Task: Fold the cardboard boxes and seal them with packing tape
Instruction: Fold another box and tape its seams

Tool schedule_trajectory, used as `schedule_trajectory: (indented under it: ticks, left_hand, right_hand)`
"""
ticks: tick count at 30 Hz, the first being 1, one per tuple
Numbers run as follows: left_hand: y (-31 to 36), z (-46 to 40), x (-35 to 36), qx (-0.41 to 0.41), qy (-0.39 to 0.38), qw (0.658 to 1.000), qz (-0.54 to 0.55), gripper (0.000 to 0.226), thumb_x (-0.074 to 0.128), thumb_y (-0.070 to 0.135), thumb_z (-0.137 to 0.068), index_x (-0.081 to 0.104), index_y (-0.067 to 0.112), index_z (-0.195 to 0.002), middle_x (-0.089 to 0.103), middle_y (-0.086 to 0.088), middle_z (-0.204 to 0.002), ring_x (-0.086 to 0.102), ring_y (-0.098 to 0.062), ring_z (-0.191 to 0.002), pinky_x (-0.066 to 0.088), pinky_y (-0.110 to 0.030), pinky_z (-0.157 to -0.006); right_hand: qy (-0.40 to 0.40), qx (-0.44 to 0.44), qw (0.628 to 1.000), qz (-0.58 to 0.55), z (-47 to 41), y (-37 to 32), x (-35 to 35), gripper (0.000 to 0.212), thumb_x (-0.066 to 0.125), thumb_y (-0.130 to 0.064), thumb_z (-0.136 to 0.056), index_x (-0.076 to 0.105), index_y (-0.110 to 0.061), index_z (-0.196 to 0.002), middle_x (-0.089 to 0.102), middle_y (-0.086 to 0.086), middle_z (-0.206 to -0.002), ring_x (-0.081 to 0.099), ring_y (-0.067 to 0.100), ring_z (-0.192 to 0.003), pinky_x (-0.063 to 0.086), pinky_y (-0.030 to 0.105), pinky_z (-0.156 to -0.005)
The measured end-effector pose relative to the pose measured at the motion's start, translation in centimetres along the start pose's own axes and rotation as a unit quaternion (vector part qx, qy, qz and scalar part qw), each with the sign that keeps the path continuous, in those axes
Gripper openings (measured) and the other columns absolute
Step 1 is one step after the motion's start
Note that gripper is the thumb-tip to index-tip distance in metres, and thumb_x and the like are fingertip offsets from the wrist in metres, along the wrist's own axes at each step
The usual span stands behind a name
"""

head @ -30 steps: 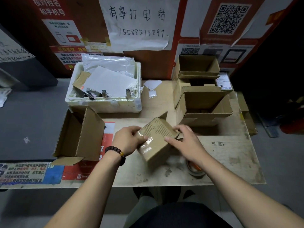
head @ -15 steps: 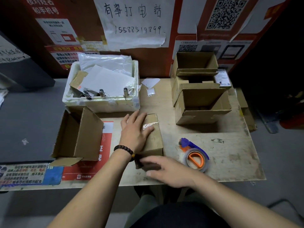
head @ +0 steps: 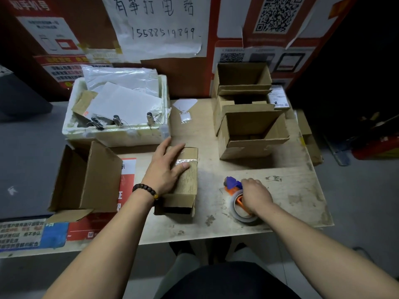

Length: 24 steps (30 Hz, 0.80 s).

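A small brown cardboard box (head: 187,182) lies on the table in front of me, a strip of clear tape across its top and its near flaps open. My left hand (head: 166,169) rests flat on top of it, fingers straight. To the right, my right hand (head: 255,195) grips the tape dispenser (head: 237,197), an orange and purple holder with a roll of clear tape, which sits on the table.
An open box (head: 86,180) lies on its side at the left. Three open boxes (head: 252,134) are stacked at the back right. A white foam bin (head: 121,134) holds papers and clips. The wooden table (head: 291,190) ends just before my knees.
The box went from being held up in both hands to lying flat under my left hand. My right hand moved from the box's near end to the tape dispenser and took hold of it.
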<state>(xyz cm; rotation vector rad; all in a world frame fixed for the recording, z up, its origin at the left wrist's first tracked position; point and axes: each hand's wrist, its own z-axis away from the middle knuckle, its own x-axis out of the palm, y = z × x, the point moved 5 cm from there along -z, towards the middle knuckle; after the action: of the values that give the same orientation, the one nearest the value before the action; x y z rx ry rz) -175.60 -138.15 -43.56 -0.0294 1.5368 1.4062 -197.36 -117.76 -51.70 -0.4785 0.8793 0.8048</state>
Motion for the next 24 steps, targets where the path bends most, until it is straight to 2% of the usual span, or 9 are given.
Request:
schedule_trajectory:
  ticks: [5, 8, 10, 12, 13, 15, 18, 21, 24]
  left_hand:
    - [0.1, 0.1, 0.3, 0.002, -0.01, 1.0, 0.007, 0.06, 0.074, 0.037, -0.093, 0.052, 0.031, -0.148, 0.02, -0.001, -0.168, 0.021, -0.018, -0.154, 0.016, -0.026, -0.122]
    - [0.1, 0.3, 0.0, -0.009, -0.011, 1.0, -0.006, 0.062, 0.074, 0.041, -0.091, 0.052, 0.03, -0.149, 0.023, -0.003, -0.167, 0.021, -0.021, -0.154, 0.018, -0.03, -0.124]
    - [0.9, 0.8, -0.6, 0.006, 0.027, 0.998, -0.056, 0.063, 0.072, 0.046, -0.091, 0.054, 0.025, -0.147, 0.037, -0.008, -0.161, 0.028, -0.029, -0.151, 0.021, -0.037, -0.124]
    - [3.1, 2.0, -1.6, 0.06, 0.097, 0.989, -0.097, 0.058, 0.064, 0.054, -0.094, 0.059, 0.021, -0.141, 0.057, -0.005, -0.141, 0.046, -0.027, -0.135, 0.033, -0.033, -0.114]
    - [4.4, 2.9, -2.1, 0.067, 0.122, 0.988, -0.07, 0.051, 0.061, 0.053, -0.095, 0.063, 0.021, -0.135, 0.064, 0.002, -0.128, 0.053, -0.018, -0.123, 0.038, -0.027, -0.105]
    - [6.5, 4.6, -2.3, -0.02, 0.091, 0.99, 0.101, 0.033, 0.063, 0.049, -0.096, 0.069, 0.027, -0.12, 0.072, 0.012, -0.112, 0.064, -0.003, -0.103, 0.047, -0.02, -0.089]
    - [8.5, 6.5, -0.1, -0.187, -0.071, 0.913, 0.355, 0.04, 0.065, 0.054, -0.093, 0.072, 0.019, -0.111, 0.079, -0.002, -0.104, 0.073, -0.011, -0.098, 0.055, -0.031, -0.082]
    - [9.3, 7.2, 0.6, -0.227, -0.123, 0.869, 0.422, 0.046, 0.071, 0.049, -0.091, 0.072, 0.008, -0.113, 0.079, -0.007, -0.102, 0.075, -0.018, -0.1, 0.055, -0.034, -0.081]
    - [9.3, 7.2, 0.7, -0.243, -0.097, 0.84, 0.475, 0.025, 0.077, 0.03, -0.089, 0.075, 0.007, -0.099, 0.077, -0.007, -0.093, 0.073, -0.013, -0.081, 0.058, -0.033, -0.079]
  right_hand:
    - [0.037, 0.006, 0.998, -0.052, -0.1, -0.1, -0.2, 0.018, 0.062, -0.018, -0.092, 0.053, -0.018, -0.107, 0.062, 0.005, -0.11, 0.059, 0.024, -0.106, 0.044, 0.03, -0.077]
    - [0.039, 0.016, 0.963, -0.266, 1.4, -0.5, -2.3, 0.041, 0.078, -0.022, -0.083, 0.045, -0.023, -0.108, 0.063, -0.001, -0.099, 0.063, 0.018, -0.089, 0.05, 0.032, -0.067]
    - [0.047, -0.016, 0.922, -0.383, 3.2, -1.2, -4.8, 0.061, 0.082, -0.013, -0.08, 0.044, -0.033, -0.124, 0.062, -0.008, -0.108, 0.063, 0.012, -0.096, 0.052, 0.028, -0.071]
    - [0.081, -0.08, 0.888, -0.446, 5.5, -2.0, -7.5, 0.082, 0.081, -0.002, -0.076, 0.041, -0.049, -0.131, 0.059, -0.014, -0.117, 0.061, 0.009, -0.107, 0.055, 0.028, -0.081]
    - [0.102, -0.109, 0.875, -0.46, 6.5, -2.2, -8.6, 0.089, 0.081, 0.002, -0.074, 0.041, -0.054, -0.131, 0.056, -0.018, -0.121, 0.059, 0.007, -0.112, 0.055, 0.027, -0.086]
    - [0.142, -0.162, 0.867, -0.45, 8.3, -2.5, -10.3, 0.094, 0.08, 0.004, -0.073, 0.04, -0.056, -0.133, 0.052, -0.023, -0.129, 0.053, 0.001, -0.12, 0.05, 0.021, -0.093]
    - [0.196, -0.221, 0.88, -0.373, 9.8, -2.8, -11.7, 0.097, 0.081, 0.0, -0.073, 0.036, -0.059, -0.136, 0.044, -0.029, -0.132, 0.046, -0.006, -0.121, 0.043, 0.012, -0.093]
    - [0.211, -0.256, 0.887, -0.321, 10.2, -3.1, -12.0, 0.092, 0.083, -0.011, -0.076, 0.034, -0.054, -0.141, 0.034, -0.039, -0.127, 0.043, -0.006, -0.118, 0.047, 0.02, -0.09]
    - [0.241, -0.289, 0.879, -0.292, 10.6, -3.3, -12.3, 0.084, 0.081, -0.024, -0.078, 0.036, -0.042, -0.147, 0.038, -0.023, -0.129, 0.044, 0.001, -0.113, 0.052, 0.032, -0.09]
